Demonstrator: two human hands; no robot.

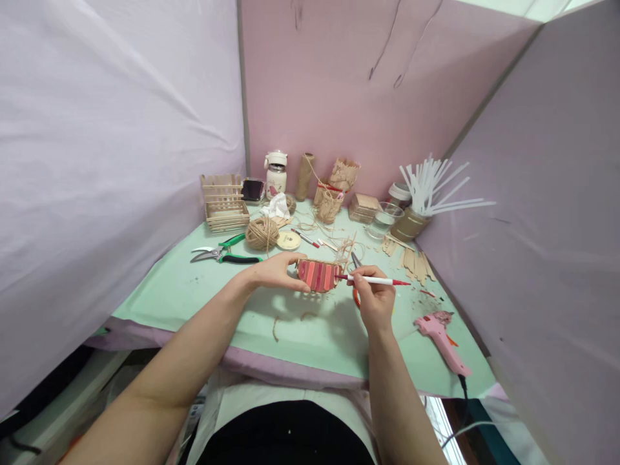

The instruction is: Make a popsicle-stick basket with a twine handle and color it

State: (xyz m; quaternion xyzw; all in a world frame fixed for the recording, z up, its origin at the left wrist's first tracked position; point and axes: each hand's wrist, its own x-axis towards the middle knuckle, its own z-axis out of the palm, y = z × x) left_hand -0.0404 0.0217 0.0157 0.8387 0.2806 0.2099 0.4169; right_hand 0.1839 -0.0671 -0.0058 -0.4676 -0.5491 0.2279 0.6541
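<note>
My left hand (pixel 281 271) grips the left end of a small craft piece (pixel 317 276), thumb below and fingers above. Its face carries stripes in red, pink and dark purple-red, and its edge looks twine-trimmed. In my right hand (pixel 375 294) is a white marker pen (pixel 378 279) with a red end pointing right. The pen's dark tip meets the right end of the striped face. Partly hidden behind my right hand lies a pair of scissors (pixel 356 259) with orange handles.
Green-handled pruning shears (pixel 225 252) and a twine ball (pixel 262 233) lie left. A pink glue gun (pixel 443 339) rests at right, its cord over the edge. Behind are a water cup (pixel 382 221), a pot of glue sticks (pixel 411 224), wooden sticks (pixel 417 265) and a slatted wooden stand (pixel 225 216).
</note>
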